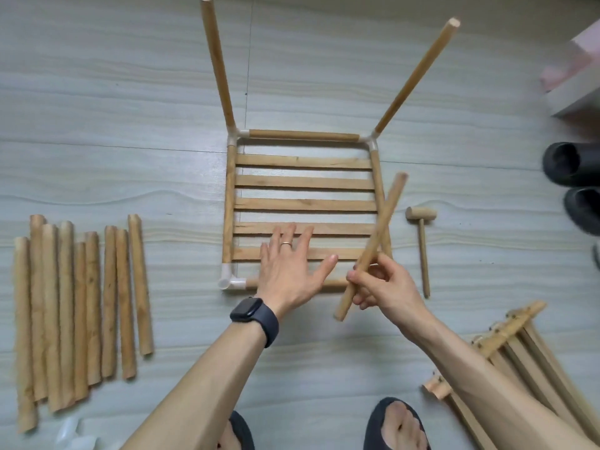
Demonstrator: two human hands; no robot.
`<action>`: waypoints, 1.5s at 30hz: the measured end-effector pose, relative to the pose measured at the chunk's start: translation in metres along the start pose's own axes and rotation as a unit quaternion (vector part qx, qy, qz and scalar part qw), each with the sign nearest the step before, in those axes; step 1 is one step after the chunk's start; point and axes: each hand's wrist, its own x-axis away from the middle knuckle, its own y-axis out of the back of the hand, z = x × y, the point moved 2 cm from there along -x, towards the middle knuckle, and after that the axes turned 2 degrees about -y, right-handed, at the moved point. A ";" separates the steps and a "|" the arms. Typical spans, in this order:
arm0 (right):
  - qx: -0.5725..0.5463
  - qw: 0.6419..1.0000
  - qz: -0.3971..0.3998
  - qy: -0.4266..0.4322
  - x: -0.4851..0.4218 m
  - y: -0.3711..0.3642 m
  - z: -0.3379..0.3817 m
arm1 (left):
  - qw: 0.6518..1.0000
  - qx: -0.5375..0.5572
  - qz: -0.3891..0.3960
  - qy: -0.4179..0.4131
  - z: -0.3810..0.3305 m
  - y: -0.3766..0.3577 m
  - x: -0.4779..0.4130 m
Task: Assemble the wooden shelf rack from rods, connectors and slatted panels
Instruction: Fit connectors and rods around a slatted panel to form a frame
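Right hand [386,287], grip low on slanted rod [384,216]

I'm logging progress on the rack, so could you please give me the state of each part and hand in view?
left hand: open, fingers straight on the slatted panel.
right hand: grips a tilted rod.
slatted panel: lying flat.
upright rods: two, standing in the far connectors.
near-left connector: top socket empty.
mallet: lying flat, unheld.
spare rods: lying loose at left.
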 end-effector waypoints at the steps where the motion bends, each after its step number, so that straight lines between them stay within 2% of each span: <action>1: -0.019 0.998 -0.056 0.009 0.002 0.017 -0.005 | 0.997 -0.055 0.046 0.000 0.001 -0.011 -0.002; 3: -0.065 0.984 -0.162 0.026 0.008 0.051 -0.014 | 0.985 -0.129 0.115 0.003 0.008 -0.029 -0.003; 5: -0.108 0.966 -0.231 0.050 0.017 0.080 -0.020 | 0.977 -0.160 0.137 0.012 0.016 -0.038 -0.004; 9: -0.115 0.949 -0.281 0.083 0.026 0.099 -0.029 | 0.972 -0.162 0.165 0.033 0.023 -0.043 -0.008; 14: -0.093 0.951 -0.281 0.090 0.018 0.086 -0.033 | 0.967 -0.167 0.185 0.054 0.026 -0.043 -0.012; 19: 0.067 0.953 -0.251 0.154 0.022 0.080 -0.030 | 0.971 -0.167 0.164 0.053 0.025 -0.043 -0.009; 24: 0.122 0.933 -0.275 0.198 0.029 0.081 -0.034 | 0.968 -0.158 0.187 0.061 0.022 -0.039 -0.009; 29: 0.085 0.942 -0.280 0.162 0.029 0.082 -0.040 | 0.968 -0.160 0.185 0.063 0.019 -0.039 -0.008; 33: -0.036 0.954 -0.281 0.103 0.028 0.091 -0.038 | 0.967 -0.167 0.182 0.058 0.018 -0.038 -0.007; 35: -0.044 0.954 -0.280 0.096 0.027 0.096 -0.038 | 0.968 -0.170 0.177 0.055 0.019 -0.040 -0.007; 38: 0.033 0.958 -0.260 0.119 0.028 0.094 -0.037 | 0.969 -0.169 0.172 0.053 0.019 -0.041 -0.008; 41: 0.162 0.933 -0.258 0.192 0.036 0.084 -0.039 | 0.968 -0.171 0.174 0.051 0.019 -0.041 -0.007; 43: 0.192 0.920 -0.261 0.220 0.038 0.080 -0.036 | 0.968 -0.173 0.172 0.051 0.018 -0.040 -0.007; 45: 0.208 0.919 -0.260 0.210 0.034 0.082 -0.032 | 0.968 -0.175 0.175 0.051 0.017 -0.040 -0.006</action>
